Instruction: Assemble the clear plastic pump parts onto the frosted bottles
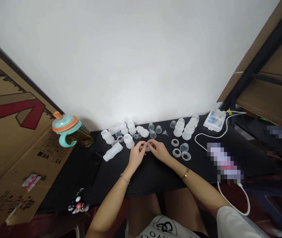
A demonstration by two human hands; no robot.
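Observation:
Between my hands, near the middle of the black table, is a small translucent ring-shaped piece [147, 148]. My left hand [137, 153] pinches its left side and my right hand [158, 150] pinches its right side. Just left of my hands a white bottle [129, 141] stands upright, and another white bottle [113, 151] lies on its side. Behind my hands are clear dome caps [153, 134] and a small clear funnel-like piece [165, 133]. Several translucent rings [176, 152] lie to the right, in front of assembled white bottles [179, 128].
A large teal-lidded drink jug [73, 130] stands at the left beside a cardboard box [12, 148]. A white plastic case [214, 120] sits at the back right. A white cable [226, 127] runs to a pixelated object [225, 162]. The pale wall [141, 66] borders the table's back.

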